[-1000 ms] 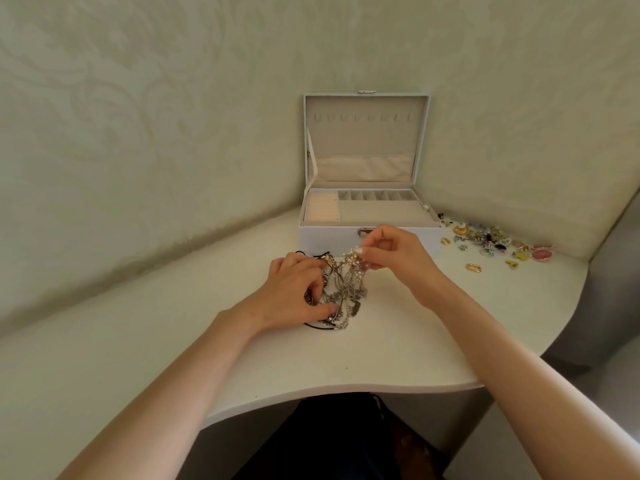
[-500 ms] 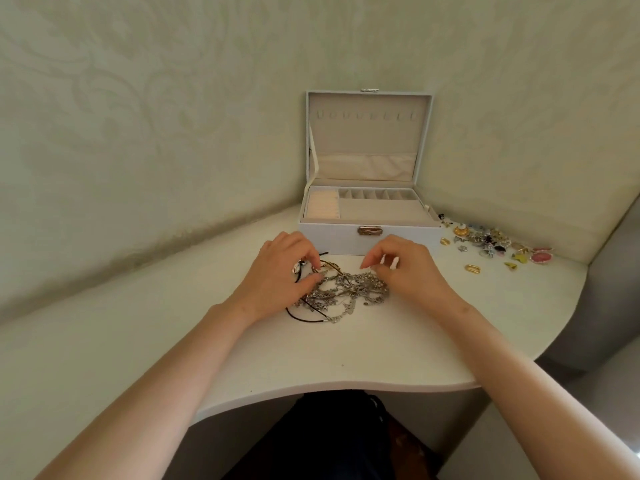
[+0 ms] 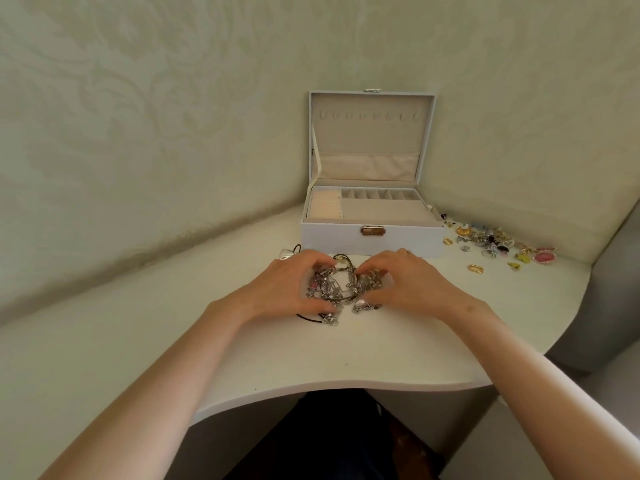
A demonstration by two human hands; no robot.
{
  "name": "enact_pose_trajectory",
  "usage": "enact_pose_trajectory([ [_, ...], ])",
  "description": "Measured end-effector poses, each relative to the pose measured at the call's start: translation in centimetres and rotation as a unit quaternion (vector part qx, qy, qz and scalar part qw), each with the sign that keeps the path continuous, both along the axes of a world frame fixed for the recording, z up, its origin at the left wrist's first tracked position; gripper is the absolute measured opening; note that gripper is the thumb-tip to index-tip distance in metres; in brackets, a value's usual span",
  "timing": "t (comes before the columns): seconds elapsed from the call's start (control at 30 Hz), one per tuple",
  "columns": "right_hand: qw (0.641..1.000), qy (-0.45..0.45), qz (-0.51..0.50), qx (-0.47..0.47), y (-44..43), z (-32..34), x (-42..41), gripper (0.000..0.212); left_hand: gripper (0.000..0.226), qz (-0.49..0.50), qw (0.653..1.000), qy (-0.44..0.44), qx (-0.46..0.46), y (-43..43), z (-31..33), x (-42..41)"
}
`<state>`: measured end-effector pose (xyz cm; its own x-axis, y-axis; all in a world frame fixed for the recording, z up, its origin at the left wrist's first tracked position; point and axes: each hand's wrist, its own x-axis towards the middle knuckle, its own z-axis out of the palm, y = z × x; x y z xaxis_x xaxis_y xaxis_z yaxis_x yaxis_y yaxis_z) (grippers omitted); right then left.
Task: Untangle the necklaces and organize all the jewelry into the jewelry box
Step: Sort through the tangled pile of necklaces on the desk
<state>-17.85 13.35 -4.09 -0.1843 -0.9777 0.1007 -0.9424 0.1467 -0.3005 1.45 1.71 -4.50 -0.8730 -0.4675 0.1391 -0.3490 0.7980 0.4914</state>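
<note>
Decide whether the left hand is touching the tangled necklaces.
Touching. The head view shows the left hand curled over the tangled necklaces, fingertips among the chains.

Bare forearms enter from 7 and 5 o'clock. Left hand (image 3: 289, 285) at 9 o'clock of necklace tangle (image 3: 341, 287), right hand (image 3: 407, 282) at 3; both palms down, fingers curled into it.

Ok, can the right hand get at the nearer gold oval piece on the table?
Probably yes: the gold oval piece lies alone on the table to the right of the right hand, nothing between. The hand must first release the necklace tangle.
</note>
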Motion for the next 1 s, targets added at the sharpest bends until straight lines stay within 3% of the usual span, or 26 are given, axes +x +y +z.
enact_pose_trajectory([
  [0.13, 0.994, -0.031, -0.005, -0.108, 0.0, 0.1, -0.3, 0.036, 0.051, 0.049, 0.994, 0.092, -0.021, -1.1, 0.0, 0.4],
  [0.23, 0.98, -0.04, 0.075, -0.182, -0.5, -0.4, 0.3, 0.035, 0.039, 0.036, 0.994, 0.056, -0.088, -1.9, -0.4, 0.5],
  [0.37, 0.977, 0.039, 0.171, -0.125, -1.3, -1.5, 1.3, 0.063, 0.032, 0.031, 0.991, -0.007, -0.132, -2.4, -0.7, 0.7],
  [0.43, 0.98, 0.049, 0.153, -0.121, -1.2, -1.5, 1.2, 0.062, 0.029, 0.053, 0.986, -0.028, -0.158, -2.8, -0.5, 1.0],
  [0.6, 0.984, 0.054, 0.122, -0.117, -0.9, -0.4, 0.5, 0.045, 0.056, 0.078, 0.977, -0.093, -0.177, -3.4, -0.2, 1.7],
  [0.8, 0.981, 0.009, 0.123, -0.151, -2.4, 0.0, 1.8, 0.05, 0.058, 0.058, 0.987, 0.013, -0.147, -3.3, -0.3, 1.4],
  [0.87, 0.981, 0.036, 0.132, -0.134, -3.3, -0.4, 2.2, 0.053, 0.058, 0.039, 0.989, -0.005, -0.14, -3.0, -0.5, 1.3],
  [1.0, 0.984, 0.109, 0.096, -0.103, -4.0, -0.9, 2.3, 0.044, 0.022, 0.046, 0.995, -0.016, -0.084, -2.9, -0.5, 1.5],
])
